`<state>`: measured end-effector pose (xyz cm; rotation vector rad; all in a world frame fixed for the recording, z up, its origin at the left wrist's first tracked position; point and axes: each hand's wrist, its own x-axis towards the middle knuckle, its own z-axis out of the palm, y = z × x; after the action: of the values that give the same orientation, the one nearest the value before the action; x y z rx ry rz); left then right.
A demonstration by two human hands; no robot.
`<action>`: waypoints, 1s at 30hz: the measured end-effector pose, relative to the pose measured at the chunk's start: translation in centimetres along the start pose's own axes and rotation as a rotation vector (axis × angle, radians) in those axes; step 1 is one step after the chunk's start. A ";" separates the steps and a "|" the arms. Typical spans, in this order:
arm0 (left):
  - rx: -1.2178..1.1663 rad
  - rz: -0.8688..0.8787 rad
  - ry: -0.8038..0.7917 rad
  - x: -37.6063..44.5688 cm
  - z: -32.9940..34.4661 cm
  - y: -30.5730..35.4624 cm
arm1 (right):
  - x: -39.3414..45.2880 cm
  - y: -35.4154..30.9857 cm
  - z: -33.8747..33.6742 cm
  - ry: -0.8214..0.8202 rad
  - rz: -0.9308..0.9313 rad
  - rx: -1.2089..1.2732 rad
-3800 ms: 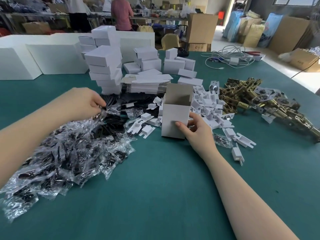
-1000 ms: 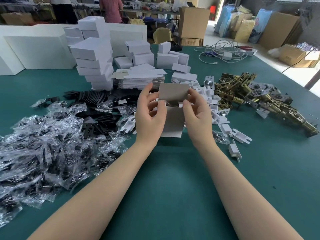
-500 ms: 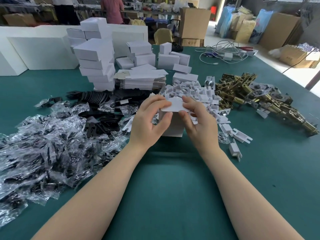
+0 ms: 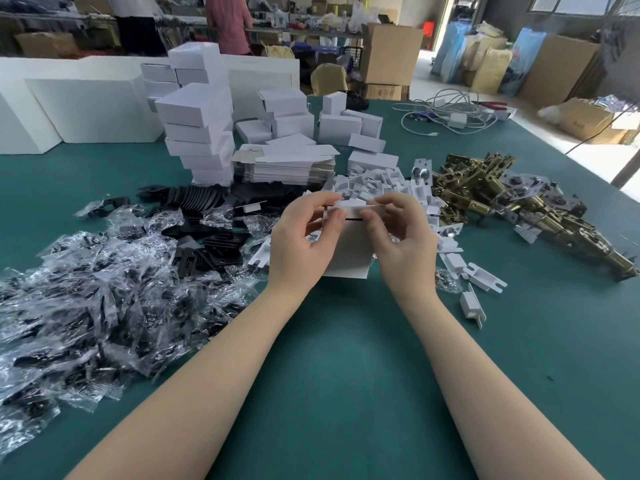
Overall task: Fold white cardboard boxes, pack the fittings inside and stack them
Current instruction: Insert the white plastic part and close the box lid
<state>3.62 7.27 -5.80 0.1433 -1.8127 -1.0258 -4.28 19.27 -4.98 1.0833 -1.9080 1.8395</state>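
While the lid is only partly down, these are the things to watch.

Lid risk: the top flap (image 4: 351, 206) of the white cardboard box (image 4: 349, 249) is not tucked in yet, and a dark gap shows under it. If the fingers push too hard or crooked, the flap could bend or crease and miss its slot.

Tip risk: the box stands upright on its small end on the green surface (image 4: 346, 358). A push from one side only could knock it over toward the piles.

Spill risk: I cannot see what is inside the box. If it falls before the lid is shut, anything in it could slide out.

Crowding risk: white plastic pieces (image 4: 381, 183) lie right behind the box, and black parts in clear bags (image 4: 104, 289) lie near its left side. A stray piece could get caught under the flap.

Left hand: the left hand (image 4: 301, 244) has curled fingers. Its thumb and fingertips pinch the left end of the flap, and its palm is against the box's left side.

Right hand: the right hand (image 4: 401, 237) is curled too. Its fingertips pinch the right end of the flap, close to the box's right side.

Box place: about the middle of the surface, between the two hands.

Stack place: closed white boxes (image 4: 199, 133) are piled well apart from it, toward the far left edge.

Brass parts: a heap of brass latch fittings (image 4: 502, 199) lies toward the right edge.
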 end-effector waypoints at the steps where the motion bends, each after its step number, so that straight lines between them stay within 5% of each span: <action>1: -0.026 -0.011 0.010 0.0 0.1 0.0 | 0.1 0.0 0.0 0.002 -0.001 0.011; 30: 0.130 0.204 -0.036 -0.6 -0.4 -1.8 | -0.6 1.2 -1.1 -0.138 -0.099 -0.143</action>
<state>3.69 6.21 -7.43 0.0179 -1.8836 -0.7724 -4.99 20.34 -6.08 1.2606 -1.9882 1.5863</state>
